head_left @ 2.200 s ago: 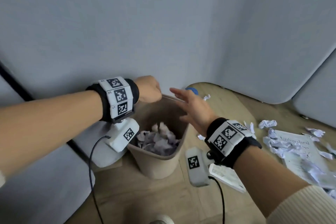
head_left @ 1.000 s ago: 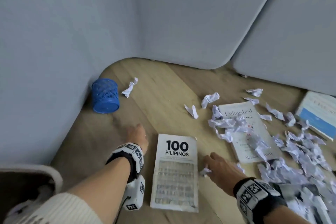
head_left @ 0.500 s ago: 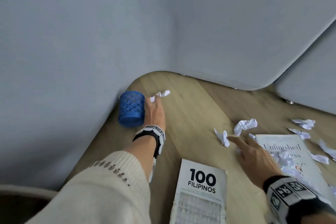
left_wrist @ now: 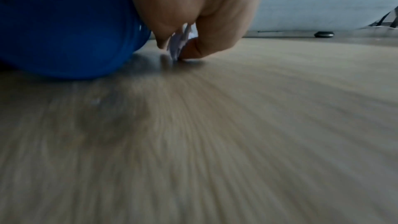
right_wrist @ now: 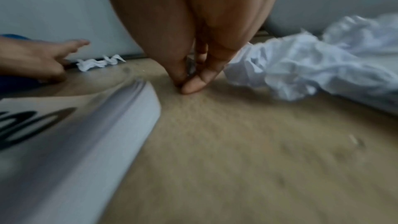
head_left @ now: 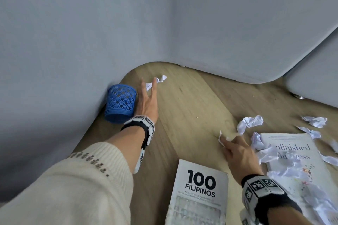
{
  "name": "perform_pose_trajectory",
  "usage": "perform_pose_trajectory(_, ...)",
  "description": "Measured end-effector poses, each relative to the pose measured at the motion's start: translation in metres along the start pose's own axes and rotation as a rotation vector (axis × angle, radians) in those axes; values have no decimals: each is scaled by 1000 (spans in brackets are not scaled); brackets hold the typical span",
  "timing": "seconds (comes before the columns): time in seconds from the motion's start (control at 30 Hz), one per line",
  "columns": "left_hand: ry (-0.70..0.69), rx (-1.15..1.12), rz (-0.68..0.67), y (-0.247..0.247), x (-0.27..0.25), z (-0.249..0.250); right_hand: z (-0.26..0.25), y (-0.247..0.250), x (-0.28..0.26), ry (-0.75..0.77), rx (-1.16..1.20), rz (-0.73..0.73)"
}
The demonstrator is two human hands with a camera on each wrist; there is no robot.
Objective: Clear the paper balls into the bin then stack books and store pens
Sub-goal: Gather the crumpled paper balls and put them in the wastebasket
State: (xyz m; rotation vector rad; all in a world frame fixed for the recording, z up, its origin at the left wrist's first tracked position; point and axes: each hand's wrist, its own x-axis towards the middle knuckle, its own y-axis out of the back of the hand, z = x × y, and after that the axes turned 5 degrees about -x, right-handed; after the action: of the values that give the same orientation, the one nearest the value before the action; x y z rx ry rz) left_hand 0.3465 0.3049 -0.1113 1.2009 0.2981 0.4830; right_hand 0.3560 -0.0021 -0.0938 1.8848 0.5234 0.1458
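Note:
My left hand (head_left: pixel 148 95) reaches past the blue mesh pen cup (head_left: pixel 120 102) to a twisted paper ball (head_left: pixel 161 79) at the table's far left. In the left wrist view its thumb and a finger pinch one end of that paper ball (left_wrist: pixel 180 43). Further right, my right hand (head_left: pixel 232 144) pinches a small paper ball (head_left: pixel 221 138) against the table, fingertips (right_wrist: pixel 191 86) together. The "100 Filipinos" book (head_left: pixel 199 192) lies between my arms. The "Unfinished Business" book (head_left: pixel 292 155) lies to the right under several paper balls (head_left: pixel 285 170). No bin or pens are in view.
Grey partition panels (head_left: pixel 201 23) close off the wooden table (head_left: pixel 192 107) at the back and left. More paper balls (head_left: pixel 250 122) lie just beyond my right hand and at the far right (head_left: pixel 314 120). The table's left edge curves round near the cup.
Both hands left the bin, and my view swung to the table. The left hand reached the paper by the blue cup; the right hand's fingers closed on a small paper ball.

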Motion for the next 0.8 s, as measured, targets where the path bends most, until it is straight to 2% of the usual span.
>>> perform_pose_trajectory(0.1,9,32,-185,6,13,0,5,-4,-3,-68,-1,-69)
perform_pose_trajectory(0.13,6,64,-210,6,14,2,5,-3,-2,-82,-23,-110)
perform_pose_trajectory(0.3,0,167,-128,-3,1,43,2,6,4,-94,-54,-212)
perform_pose_trajectory(0.43,22,-57,-184,-11,-19,90,-1,4,8,-109,-123,-203)
perform_pose_trajectory(0.53,-69,-135,-185,-6,-41,132,-6,5,8,-113,-154,-179)
perform_pose_trajectory(0.6,-162,-138,-201,-1,-51,157,-12,7,2,-60,-200,-89)
perform_pose_trajectory(0.67,-256,-187,-261,-2,-56,174,-12,12,-7,1,-242,85)
perform_pose_trajectory(0.73,-351,-276,-278,-13,-64,186,0,21,-22,-13,-281,301)
perform_pose_trajectory(0.8,-414,-353,-269,-25,-76,194,17,33,-33,-81,-331,413)
